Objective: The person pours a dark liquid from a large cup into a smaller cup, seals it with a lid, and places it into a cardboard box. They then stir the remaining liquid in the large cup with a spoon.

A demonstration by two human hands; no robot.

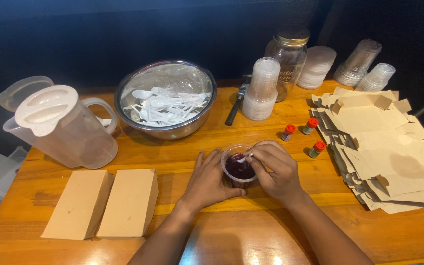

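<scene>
A small clear plastic cup (238, 169) with dark purple liquid stands on the wooden table (187, 147), near the front middle. My left hand (207, 182) wraps around the cup's left side and steadies it. My right hand (276, 169) pinches a small white plastic spoon (244, 158) whose tip dips into the purple liquid. Three little bottles with orange-red caps (288, 132) (310, 125) (316, 148) stand just right of the cup.
A metal bowl (166, 98) of white plastic spoons sits behind. A clear pitcher (65, 127) stands left, two brown paper boxes (104, 203) lie front left, flat brown packaging (384, 147) is piled right. Stacked cups (262, 88), a glass jar (286, 56) and lids (317, 66) line the back.
</scene>
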